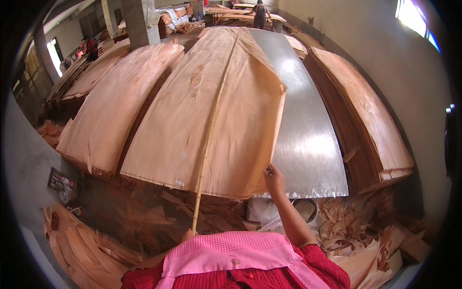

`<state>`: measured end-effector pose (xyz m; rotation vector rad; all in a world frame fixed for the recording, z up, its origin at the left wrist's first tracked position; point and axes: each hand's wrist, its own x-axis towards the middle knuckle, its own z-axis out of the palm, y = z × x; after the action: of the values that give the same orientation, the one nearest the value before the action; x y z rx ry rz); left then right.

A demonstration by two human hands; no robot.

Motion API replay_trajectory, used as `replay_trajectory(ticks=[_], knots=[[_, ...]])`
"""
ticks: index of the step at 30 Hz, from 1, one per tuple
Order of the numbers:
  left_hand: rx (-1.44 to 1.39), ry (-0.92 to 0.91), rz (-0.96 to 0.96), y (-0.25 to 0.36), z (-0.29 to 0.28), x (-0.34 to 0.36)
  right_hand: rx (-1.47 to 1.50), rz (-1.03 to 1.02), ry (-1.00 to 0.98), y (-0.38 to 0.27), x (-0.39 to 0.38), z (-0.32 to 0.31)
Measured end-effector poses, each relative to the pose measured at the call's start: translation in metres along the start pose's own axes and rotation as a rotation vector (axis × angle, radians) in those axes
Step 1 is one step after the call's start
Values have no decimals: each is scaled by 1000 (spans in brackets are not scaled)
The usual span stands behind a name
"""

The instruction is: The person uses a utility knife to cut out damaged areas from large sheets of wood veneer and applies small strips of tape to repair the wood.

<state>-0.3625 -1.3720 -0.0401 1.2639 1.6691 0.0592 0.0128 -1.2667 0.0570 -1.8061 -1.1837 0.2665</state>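
Observation:
My right hand [274, 177] pinches the near right edge of a large thin wood veneer sheet [226, 111] that lies over a shiny metal table [308, 139]. A long thin bamboo stick [209, 135] runs from near my chest up across the sheet to its far end. My left hand [188, 234] shows only as a small part at the stick's near end, above my pink and red clothing; it seems to hold the stick.
A stack of veneer sheets [113, 106] lies to the left and another stack [370, 115] to the right by the wall. Veneer scraps [144, 216] cover the floor in front. A person [260, 14] stands at a far table.

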Motion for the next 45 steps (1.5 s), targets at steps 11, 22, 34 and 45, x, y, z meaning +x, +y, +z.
replay_trajectory(ticks=[11,22,34,45], knots=[[-481,-333,195,62,-13,40,-169,-199,-337,-140,1,119],[-510,-393,174,79,-25,41,-24,98,-46,-33,-4,34],[-332,-334,263,130,-22,49,653,776,419,114,-71,-63],[-59,101,392,164,6,96,333,894,-10,170,-75,-44]])
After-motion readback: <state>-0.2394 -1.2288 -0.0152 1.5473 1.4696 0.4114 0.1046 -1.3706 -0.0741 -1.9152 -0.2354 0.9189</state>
